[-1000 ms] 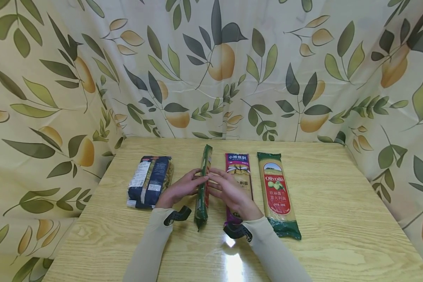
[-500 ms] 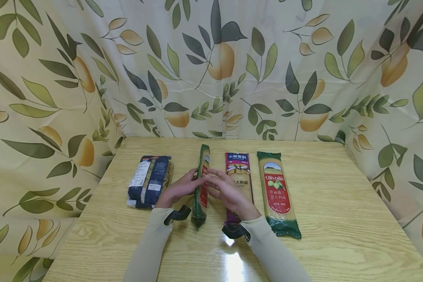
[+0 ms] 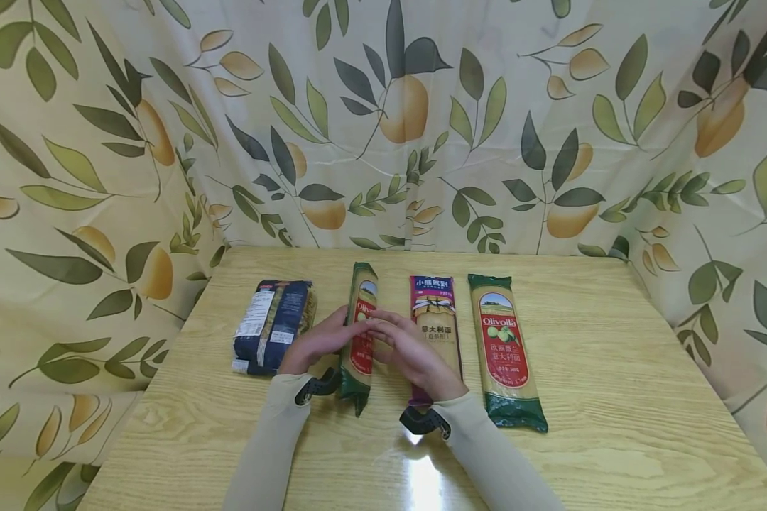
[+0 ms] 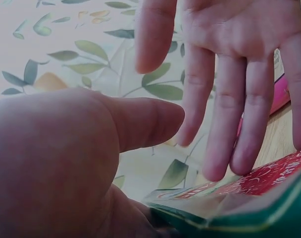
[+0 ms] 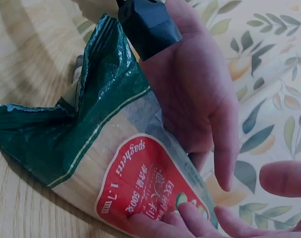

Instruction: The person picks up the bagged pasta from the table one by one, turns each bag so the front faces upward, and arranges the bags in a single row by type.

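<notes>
A green-ended spaghetti pack (image 3: 361, 333) with a red oval label leans leftward on its long edge, its front facing up and right. Behind it, my left hand (image 3: 316, 341) backs it with the thumb held straight; the left fingers are hidden by the pack. My right hand (image 3: 418, 351) touches the front label with extended fingertips, as the right wrist view shows with the fingers (image 5: 175, 223) on the red print. In the left wrist view the right palm (image 4: 229, 29) faces the left thumb.
A navy pasta bag (image 3: 273, 326) lies left of the hands. To the right lie a purple pasta pack (image 3: 436, 312), partly behind the right hand, and another green-ended spaghetti pack (image 3: 506, 348). A patterned curtain (image 3: 383, 184) borders the wooden table (image 3: 613, 369).
The spaghetti pack has tipped from nearly upright on its edge toward the left, so more of its front label shows. Both hands stay around it, the left moving slightly left.
</notes>
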`<state>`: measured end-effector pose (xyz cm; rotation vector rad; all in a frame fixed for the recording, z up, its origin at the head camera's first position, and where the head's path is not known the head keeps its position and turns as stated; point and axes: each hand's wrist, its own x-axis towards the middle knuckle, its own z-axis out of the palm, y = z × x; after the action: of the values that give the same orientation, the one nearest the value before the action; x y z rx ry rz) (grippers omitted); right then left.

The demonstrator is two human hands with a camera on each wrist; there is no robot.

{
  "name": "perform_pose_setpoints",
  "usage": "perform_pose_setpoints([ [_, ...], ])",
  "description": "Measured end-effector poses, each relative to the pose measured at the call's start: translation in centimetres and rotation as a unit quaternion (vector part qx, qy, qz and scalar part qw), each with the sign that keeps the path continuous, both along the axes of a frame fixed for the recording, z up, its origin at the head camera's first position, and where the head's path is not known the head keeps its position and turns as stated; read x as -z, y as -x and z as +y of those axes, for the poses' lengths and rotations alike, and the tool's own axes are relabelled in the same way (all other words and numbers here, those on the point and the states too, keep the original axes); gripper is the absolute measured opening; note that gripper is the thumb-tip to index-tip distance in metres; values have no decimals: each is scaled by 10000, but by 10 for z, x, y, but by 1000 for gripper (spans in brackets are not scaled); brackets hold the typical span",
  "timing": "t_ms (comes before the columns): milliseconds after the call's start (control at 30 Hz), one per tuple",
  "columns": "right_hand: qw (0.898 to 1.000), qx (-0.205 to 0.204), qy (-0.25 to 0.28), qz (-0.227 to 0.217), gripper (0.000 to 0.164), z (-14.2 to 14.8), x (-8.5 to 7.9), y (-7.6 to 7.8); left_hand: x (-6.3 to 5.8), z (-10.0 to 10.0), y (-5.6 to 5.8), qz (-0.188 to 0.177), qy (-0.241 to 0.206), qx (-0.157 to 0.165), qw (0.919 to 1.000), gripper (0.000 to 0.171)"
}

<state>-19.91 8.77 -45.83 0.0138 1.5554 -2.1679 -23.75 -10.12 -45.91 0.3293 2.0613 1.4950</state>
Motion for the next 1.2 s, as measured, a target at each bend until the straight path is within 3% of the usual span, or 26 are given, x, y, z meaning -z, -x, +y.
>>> perform_pose_setpoints([
  [300, 9996, 222, 45, -184, 51, 0, 3, 3, 1, -2, 2, -25, -14, -12, 10000, 57],
  [1200, 9988, 195, 158, -413, 52, -2, 10, 3, 0, -2, 1, -134, 112, -248, 9995, 56],
])
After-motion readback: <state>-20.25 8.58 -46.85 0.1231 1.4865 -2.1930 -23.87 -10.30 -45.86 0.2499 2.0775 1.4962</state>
